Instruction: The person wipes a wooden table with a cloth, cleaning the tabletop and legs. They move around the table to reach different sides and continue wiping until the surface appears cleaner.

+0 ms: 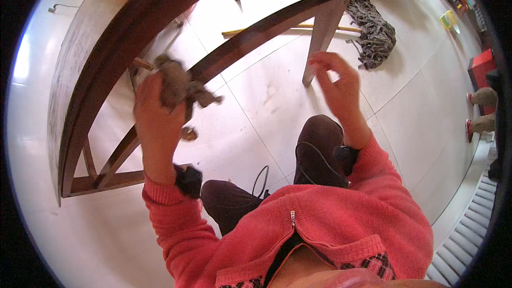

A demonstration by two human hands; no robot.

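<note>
A crumpled grey-brown rag (174, 82) is bunched in my left hand (158, 116), its loose end hanging to the right. That hand is beside the dark wooden stretcher (248, 40) of a piece of wooden furniture, and blur hides whether the rag touches it. My right hand (340, 84) is raised with thumb and fingers apart, holding nothing. Its fingertips overlap the edge of a wooden leg (326, 28); contact cannot be told. A dark wooden rail (108, 60) curves along the left, next to a pale, marked panel (76, 72).
On the tiled floor (256, 136) lies a mop with grey strands (376, 34) and a yellow handle (344, 28). Another person's feet (470, 130) show at the right, near a red box (482, 68). A white radiator (460, 260) is at lower right.
</note>
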